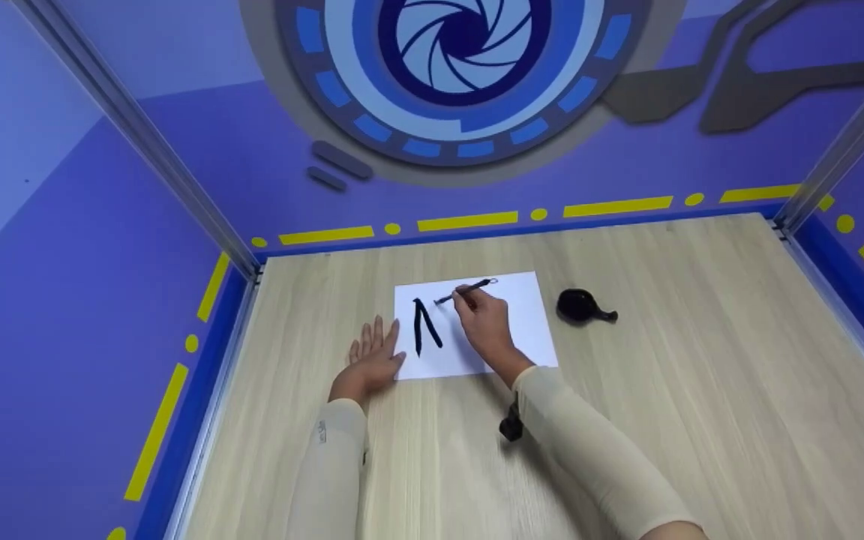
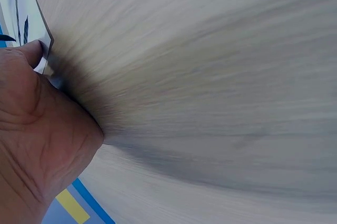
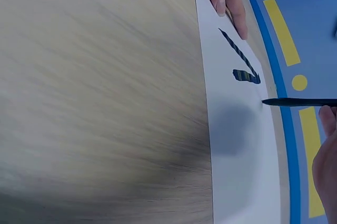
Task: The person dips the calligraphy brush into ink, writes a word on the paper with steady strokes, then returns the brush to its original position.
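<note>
A sheet of white paper (image 1: 526, 322) lies on the wooden table, with two thick black strokes (image 1: 429, 326) meeting at the top on its left part. My right hand (image 1: 484, 322) pinches a dark calligraphy brush (image 1: 469, 289) that has a small loop at its end. The brush tip is close over the paper, right of the strokes' top, as the right wrist view also shows. My left hand (image 1: 376, 358) rests with fingers spread at the paper's left edge, the thumb on its lower left corner. Right of the paper sits a black ink dish (image 1: 578, 306) with a short handle.
The pale wooden table (image 1: 672, 420) is walled in on the left, back and right by blue-purple panels (image 1: 177, 180) with yellow marks. Metal posts (image 1: 139, 142) stand at the back corners. A small black device (image 1: 511, 427) hangs under the right sleeve.
</note>
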`<control>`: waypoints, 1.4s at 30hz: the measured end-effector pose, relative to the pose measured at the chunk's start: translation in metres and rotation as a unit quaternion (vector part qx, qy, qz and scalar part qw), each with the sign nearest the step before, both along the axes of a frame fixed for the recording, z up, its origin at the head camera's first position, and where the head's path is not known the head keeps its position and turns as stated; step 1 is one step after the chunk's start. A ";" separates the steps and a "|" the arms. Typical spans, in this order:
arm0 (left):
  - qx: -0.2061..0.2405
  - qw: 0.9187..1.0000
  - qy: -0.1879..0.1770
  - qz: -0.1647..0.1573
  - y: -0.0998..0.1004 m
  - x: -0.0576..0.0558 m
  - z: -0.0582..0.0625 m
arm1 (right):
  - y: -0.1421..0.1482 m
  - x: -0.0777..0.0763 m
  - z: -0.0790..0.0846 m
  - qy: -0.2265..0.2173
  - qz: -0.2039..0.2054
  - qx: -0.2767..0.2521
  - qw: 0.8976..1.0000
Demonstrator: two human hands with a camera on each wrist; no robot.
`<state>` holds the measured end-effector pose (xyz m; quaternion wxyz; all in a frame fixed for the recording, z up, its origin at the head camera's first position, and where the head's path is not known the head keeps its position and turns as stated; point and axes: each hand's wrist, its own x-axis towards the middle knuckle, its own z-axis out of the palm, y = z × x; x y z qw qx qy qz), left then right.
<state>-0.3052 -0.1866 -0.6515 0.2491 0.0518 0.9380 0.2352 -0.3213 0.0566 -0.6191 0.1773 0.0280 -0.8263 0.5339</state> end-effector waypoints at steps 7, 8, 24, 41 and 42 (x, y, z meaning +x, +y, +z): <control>0.001 1.000 0.000 -0.004 -0.002 -0.003 -0.004 | 0.001 -0.001 0.000 -0.015 0.004 0.006 1.000; 0.002 1.000 0.001 -0.004 -0.002 -0.003 -0.004 | 0.001 -0.001 0.000 -0.017 0.002 0.009 1.000; 0.011 1.000 -0.006 0.002 0.000 0.001 0.004 | 0.000 0.001 0.002 -0.005 0.001 0.021 1.000; -0.001 1.000 -0.013 0.003 -0.001 -0.006 -0.004 | 0.002 0.004 0.006 -0.004 0.012 0.026 1.000; 0.000 1.000 -0.012 0.002 -0.001 -0.005 -0.003 | 0.002 0.005 0.006 -0.005 0.014 0.026 1.000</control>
